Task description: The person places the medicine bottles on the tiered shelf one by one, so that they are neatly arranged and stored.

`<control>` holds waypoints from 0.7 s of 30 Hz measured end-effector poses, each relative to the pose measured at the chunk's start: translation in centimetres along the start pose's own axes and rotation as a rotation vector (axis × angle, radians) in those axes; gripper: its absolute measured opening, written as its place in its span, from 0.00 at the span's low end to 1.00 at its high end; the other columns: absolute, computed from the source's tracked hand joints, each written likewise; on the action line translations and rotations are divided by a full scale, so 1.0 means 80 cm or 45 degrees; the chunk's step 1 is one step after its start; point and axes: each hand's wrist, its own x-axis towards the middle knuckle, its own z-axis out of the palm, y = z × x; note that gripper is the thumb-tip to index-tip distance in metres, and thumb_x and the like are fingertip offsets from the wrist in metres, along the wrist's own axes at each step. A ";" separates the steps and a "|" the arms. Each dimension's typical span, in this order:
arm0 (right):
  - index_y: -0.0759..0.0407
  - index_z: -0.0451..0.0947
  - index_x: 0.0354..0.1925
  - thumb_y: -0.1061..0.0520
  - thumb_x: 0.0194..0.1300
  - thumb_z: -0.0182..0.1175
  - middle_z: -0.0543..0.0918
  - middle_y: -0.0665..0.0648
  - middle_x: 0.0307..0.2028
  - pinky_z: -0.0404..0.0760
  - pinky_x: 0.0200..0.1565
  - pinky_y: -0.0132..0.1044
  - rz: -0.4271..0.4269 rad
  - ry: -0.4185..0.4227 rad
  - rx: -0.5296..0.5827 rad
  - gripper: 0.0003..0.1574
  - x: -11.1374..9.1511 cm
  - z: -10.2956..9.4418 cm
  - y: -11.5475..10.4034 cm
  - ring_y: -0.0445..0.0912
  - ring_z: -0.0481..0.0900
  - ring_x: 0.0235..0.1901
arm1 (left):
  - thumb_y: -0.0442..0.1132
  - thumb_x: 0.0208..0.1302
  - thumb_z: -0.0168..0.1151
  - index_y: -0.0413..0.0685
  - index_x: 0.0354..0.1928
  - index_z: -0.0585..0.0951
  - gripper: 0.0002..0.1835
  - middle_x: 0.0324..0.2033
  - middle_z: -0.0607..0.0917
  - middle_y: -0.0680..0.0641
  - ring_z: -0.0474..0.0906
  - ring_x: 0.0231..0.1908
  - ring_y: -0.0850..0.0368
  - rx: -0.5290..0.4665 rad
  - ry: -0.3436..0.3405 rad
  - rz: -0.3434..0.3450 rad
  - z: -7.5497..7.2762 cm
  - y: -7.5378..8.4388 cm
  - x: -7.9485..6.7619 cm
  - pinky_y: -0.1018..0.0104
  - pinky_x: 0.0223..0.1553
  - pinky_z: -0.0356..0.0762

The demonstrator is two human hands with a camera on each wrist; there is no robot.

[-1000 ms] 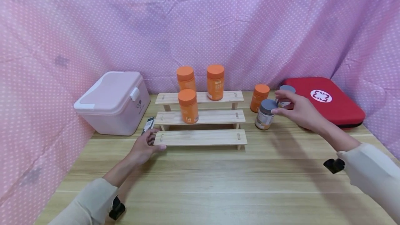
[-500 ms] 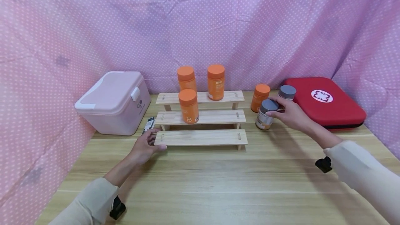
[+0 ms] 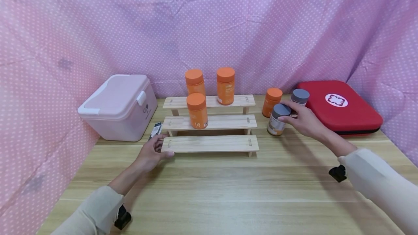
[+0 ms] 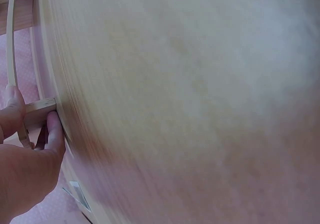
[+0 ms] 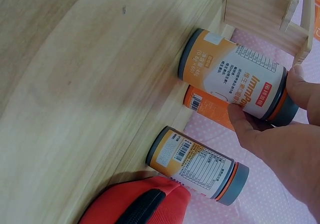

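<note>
My right hand [image 3: 305,120] holds a grey-lidded supplement bottle [image 3: 276,125] near its top, thumb and fingers round the lid end. In the right wrist view this bottle [image 5: 232,74] has a white and orange label and stands upright on the table. My left hand [image 3: 150,155] grips the left end of a three-tier wooden display rack [image 3: 209,143], thumb at the front edge of the lowest step. The left wrist view shows fingertips against the rack's leg [image 4: 40,109]. Two orange bottles, one at the right [image 3: 225,90], stand on the top step; another [image 3: 197,113] is on the middle step.
Behind the held bottle stand an orange bottle [image 3: 272,101] and a second grey-lidded bottle [image 3: 300,96]. A red first-aid case [image 3: 354,108] lies at the right. A pink lidded box [image 3: 121,108] is at the left, a small printed packet [image 3: 155,130] beside it. Pink dotted cloth hangs behind.
My right hand has moved left and down from above the grey-lidded bottles and taken hold of the nearer one. The left hand has stayed on the rack.
</note>
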 end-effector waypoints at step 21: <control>0.61 0.64 0.68 0.54 0.64 0.64 0.72 0.69 0.57 0.78 0.50 0.57 -0.007 0.010 -0.018 0.38 -0.009 -0.006 -0.001 0.63 0.74 0.52 | 0.37 0.57 0.70 0.39 0.65 0.64 0.36 0.58 0.76 0.35 0.72 0.58 0.41 -0.020 -0.006 -0.020 0.000 0.002 0.000 0.47 0.61 0.68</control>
